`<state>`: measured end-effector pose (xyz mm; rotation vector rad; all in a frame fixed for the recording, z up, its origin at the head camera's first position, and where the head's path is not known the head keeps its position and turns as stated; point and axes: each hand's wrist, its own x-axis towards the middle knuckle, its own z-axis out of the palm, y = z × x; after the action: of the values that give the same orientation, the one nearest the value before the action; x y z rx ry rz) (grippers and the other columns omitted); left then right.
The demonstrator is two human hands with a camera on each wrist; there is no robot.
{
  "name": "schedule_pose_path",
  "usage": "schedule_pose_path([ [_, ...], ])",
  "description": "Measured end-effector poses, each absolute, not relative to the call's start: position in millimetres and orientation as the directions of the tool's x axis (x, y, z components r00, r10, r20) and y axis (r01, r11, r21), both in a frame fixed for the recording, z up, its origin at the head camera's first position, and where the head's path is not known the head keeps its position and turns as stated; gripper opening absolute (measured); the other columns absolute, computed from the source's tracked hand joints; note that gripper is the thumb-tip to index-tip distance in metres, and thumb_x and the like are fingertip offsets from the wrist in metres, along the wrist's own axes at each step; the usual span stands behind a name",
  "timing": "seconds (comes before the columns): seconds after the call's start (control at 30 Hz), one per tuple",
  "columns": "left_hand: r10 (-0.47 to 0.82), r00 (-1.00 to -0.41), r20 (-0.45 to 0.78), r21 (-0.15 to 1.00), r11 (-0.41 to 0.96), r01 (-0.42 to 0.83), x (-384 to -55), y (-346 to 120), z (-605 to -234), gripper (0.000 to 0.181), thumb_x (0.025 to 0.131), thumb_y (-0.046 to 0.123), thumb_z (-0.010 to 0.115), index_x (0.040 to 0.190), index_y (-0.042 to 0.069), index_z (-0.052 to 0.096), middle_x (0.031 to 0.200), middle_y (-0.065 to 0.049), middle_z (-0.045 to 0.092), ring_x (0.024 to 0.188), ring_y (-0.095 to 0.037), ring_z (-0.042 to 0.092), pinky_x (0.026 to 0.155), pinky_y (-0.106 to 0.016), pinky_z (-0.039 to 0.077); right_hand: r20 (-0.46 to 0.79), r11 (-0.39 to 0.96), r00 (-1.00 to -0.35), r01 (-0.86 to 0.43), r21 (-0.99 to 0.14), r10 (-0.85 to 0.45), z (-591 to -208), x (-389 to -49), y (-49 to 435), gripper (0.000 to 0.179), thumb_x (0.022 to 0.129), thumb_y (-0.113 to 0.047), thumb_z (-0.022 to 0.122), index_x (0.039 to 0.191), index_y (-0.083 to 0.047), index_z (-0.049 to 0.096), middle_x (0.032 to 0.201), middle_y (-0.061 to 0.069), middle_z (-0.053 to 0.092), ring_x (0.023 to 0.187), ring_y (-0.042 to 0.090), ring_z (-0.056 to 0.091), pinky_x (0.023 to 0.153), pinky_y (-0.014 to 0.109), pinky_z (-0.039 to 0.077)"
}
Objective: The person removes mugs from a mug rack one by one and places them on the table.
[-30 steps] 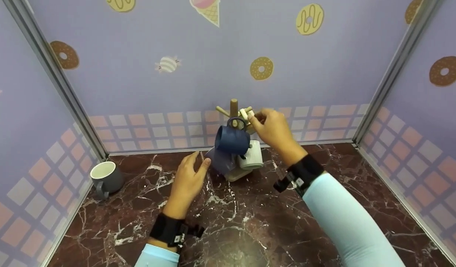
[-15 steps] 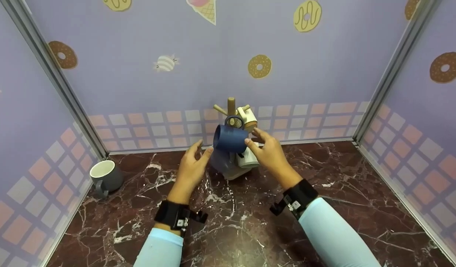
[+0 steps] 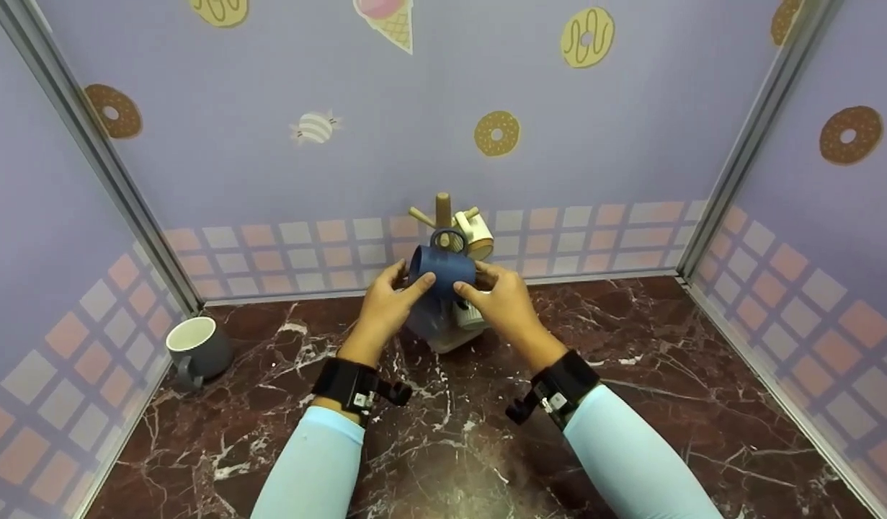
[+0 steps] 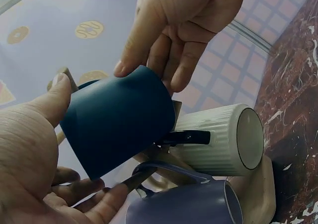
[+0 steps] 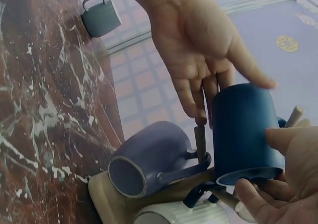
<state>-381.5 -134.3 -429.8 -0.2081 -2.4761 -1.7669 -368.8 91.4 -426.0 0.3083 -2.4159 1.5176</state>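
Observation:
A wooden mug tree [image 3: 443, 207] stands near the back wall. On it, in front, a dark blue mug [image 3: 449, 268] lies sideways with its handle upward by a peg. My left hand [image 3: 387, 306] holds the mug's open end, thumb on the near side, fingers behind. At the base end, my right hand [image 3: 506, 301] holds it, thumb in front; the right wrist view shows these fingers around the end. Below hangs a purple mug [image 4: 181, 204], its handle looped over a peg. Beside it is a white ribbed mug [image 4: 213, 137] with a dark handle.
A cream mug [image 3: 478, 232] with a brown base hangs on the tree's right side. At the left wall a grey mug [image 3: 205, 355] stands upright on the dark marbled tabletop [image 3: 443, 447]. Patterned walls [image 3: 602, 144] close in the back and sides.
My right hand has come down from the cream mug to the blue mug's base end. My left hand has moved up and right onto its open end.

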Motion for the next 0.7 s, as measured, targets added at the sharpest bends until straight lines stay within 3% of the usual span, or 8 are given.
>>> schedule_pose_path([
  [0.33,0.012,-0.981,0.191,0.92,0.347,0.184,-380.6,-129.5,-425.6,0.091,0.102,0.049,0.086,0.17,0.0,0.049,0.17,-0.025,0.056,0.157,-0.043,0.057,0.134,-0.054,0.047,0.323,0.375,-0.946,-0.299,-0.878,0.002,-426.5,-369.9,86.6,0.059,0.101,-0.021,0.089,0.152,0.002,0.069,0.133,0.02,0.082,0.126,0.033,0.082,0.105,0.041,0.069],
  [0.7,-0.041,-0.974,0.224,0.924,0.326,0.199,-371.9,-133.3,-425.1,0.091,0.1,0.044,0.09,0.168,-0.002,0.05,0.167,-0.025,0.06,0.154,-0.044,0.06,0.13,-0.055,0.052,0.347,0.357,-0.938,-0.323,-0.876,0.002,-425.7,-366.6,83.1,0.06,0.098,-0.019,0.092,0.15,0.003,0.07,0.13,0.021,0.083,0.123,0.034,0.083,0.103,0.039,0.069],
])
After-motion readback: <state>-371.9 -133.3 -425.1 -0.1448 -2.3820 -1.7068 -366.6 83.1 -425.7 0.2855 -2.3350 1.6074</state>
